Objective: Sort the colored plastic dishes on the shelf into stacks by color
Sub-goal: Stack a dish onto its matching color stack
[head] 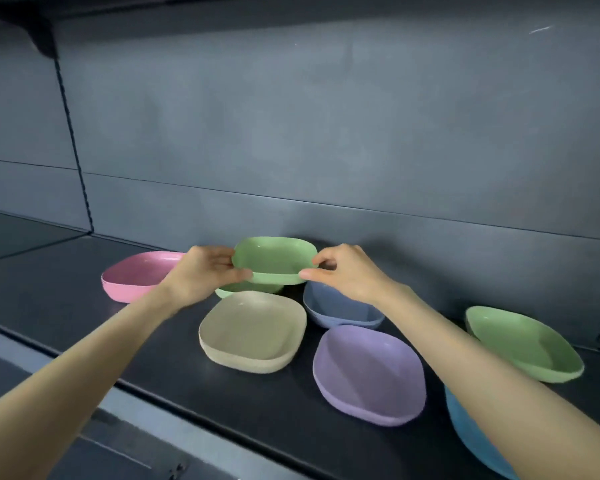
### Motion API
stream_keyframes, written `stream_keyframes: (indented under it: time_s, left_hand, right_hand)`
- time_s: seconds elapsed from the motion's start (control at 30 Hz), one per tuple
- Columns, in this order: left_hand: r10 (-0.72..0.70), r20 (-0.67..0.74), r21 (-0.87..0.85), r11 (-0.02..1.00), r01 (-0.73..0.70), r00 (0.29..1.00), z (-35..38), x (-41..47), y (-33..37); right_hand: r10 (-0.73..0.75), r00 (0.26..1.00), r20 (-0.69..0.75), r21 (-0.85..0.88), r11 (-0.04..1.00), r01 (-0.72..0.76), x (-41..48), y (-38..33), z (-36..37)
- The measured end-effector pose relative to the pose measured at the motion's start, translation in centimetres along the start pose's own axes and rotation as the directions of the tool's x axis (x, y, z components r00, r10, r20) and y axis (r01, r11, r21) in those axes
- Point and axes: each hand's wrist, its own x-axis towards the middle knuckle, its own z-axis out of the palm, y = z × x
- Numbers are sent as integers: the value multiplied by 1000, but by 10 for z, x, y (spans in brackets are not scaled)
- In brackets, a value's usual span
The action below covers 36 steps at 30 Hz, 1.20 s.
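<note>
Pinching rounded-square green plastic dish [274, 258] at opposite rims with left hand [201, 271] and right hand [343, 271], level just above matching green dish [230, 292], likely for nesting.

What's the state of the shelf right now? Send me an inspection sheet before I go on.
Surface: dark shelf, dishes spread across it.
Job's things: held green dish raised over lower green dish, contact unclear; right green dish off at the far right; pink dish, beige dish, slate-blue dish and purple dish sit on the shelf; bright blue dish partly hidden by the right forearm.
Clutter: nothing seen.
Grippers: left hand and right hand each pinch the held green dish's rim, on opposite sides.
Cables: nothing seen.
Surroundings: grey back panel behind; black bracket top left.
</note>
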Motion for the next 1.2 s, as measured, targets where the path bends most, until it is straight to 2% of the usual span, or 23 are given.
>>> stream_keyframes:
  time_s: [0.23,0.4,0.53,0.67,0.9,1.2]
  left_hand:
    - [-62,-4,-6,998,62,998,-16,44,-40]
    - [-101,110,85,992,92,989,-27,62,-67]
    - [-96,195,213,976,53,976,-35,71,-83]
    - [-72,222,339,941,-8,973,-38,75,-92]
    - [-53,271,371,927,-54,961,-41,80,-80]
    - [-76,290,501,861,-84,954,-37,80,-77]
  right_hand:
    - [0,990,141,-25,1000,3,62,6,28]
    - [43,973,226,-71,997,-27,83,3,46]
    - [99,973,210,-93,992,-81,86,1,52]
    - [143,975,168,-115,986,-125,84,1,66]
    - [216,969,117,-192,963,-191,88,0,72]
    - [246,955,164,-266,943,-197,91,-5,77]
